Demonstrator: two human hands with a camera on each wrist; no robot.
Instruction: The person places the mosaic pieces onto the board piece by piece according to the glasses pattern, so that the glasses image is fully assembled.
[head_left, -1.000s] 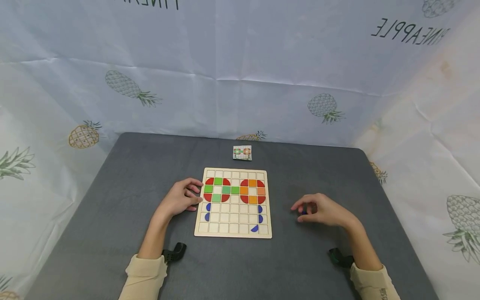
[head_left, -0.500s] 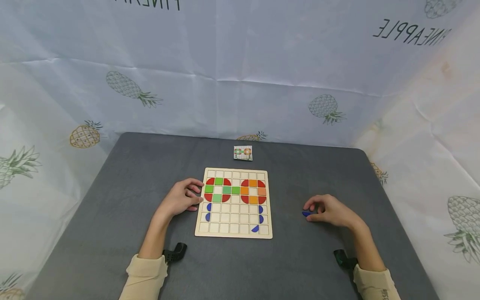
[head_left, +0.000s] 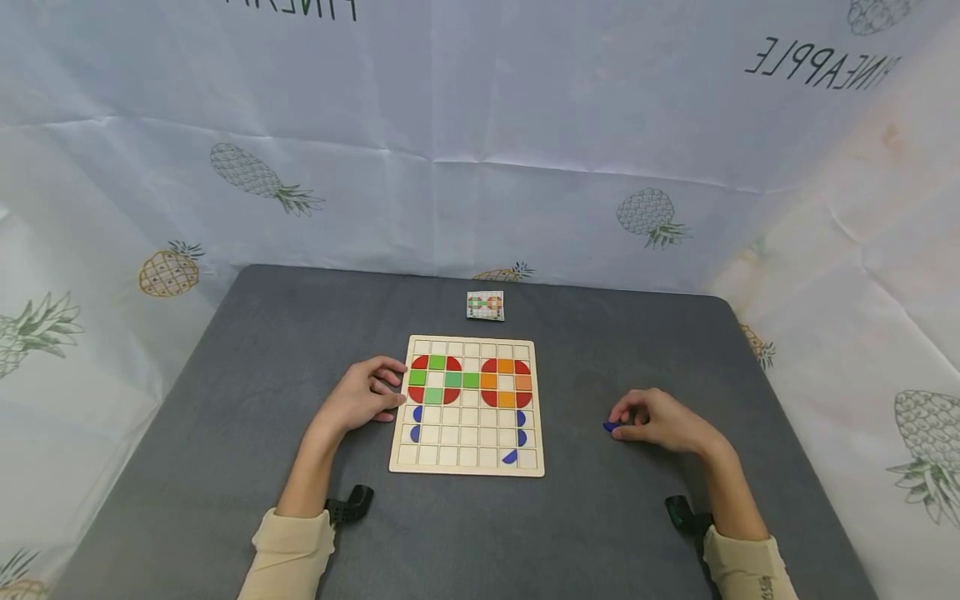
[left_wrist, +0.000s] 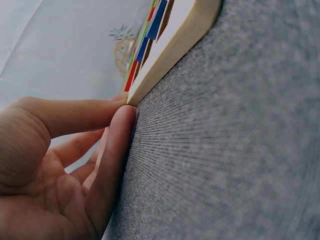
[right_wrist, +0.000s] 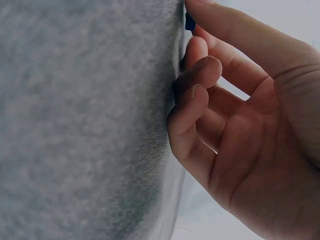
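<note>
A square wooden grid board [head_left: 457, 467] lies on the table with coloured pieces in its cells. Red quarter-rounds with green and orange squares fill its upper part. Several blue half-round pieces [head_left: 521, 437] sit lower down, and one, near the bottom right, lies askew. At the board's left edge rests my left hand [head_left: 360, 392], its thumb and fingertips touching the side. To the right of the board, my right hand [head_left: 656, 421] pinches a blue half-round piece [head_left: 609, 426] low at the table surface. Only a small part of that piece [right_wrist: 190, 22] shows in the right wrist view.
Beyond the board lies a small pattern card [head_left: 485, 306] with a similar coloured design. The dark grey tabletop [head_left: 480, 542] carries everything. Behind it hangs a white pineapple-print cloth [head_left: 480, 125]. Each wrist wears a black camera mount.
My right hand has shifted to the right, away from the board, and then stayed almost still; more of the blue piece became visible at its fingertips. The left hand and the board stay put.
</note>
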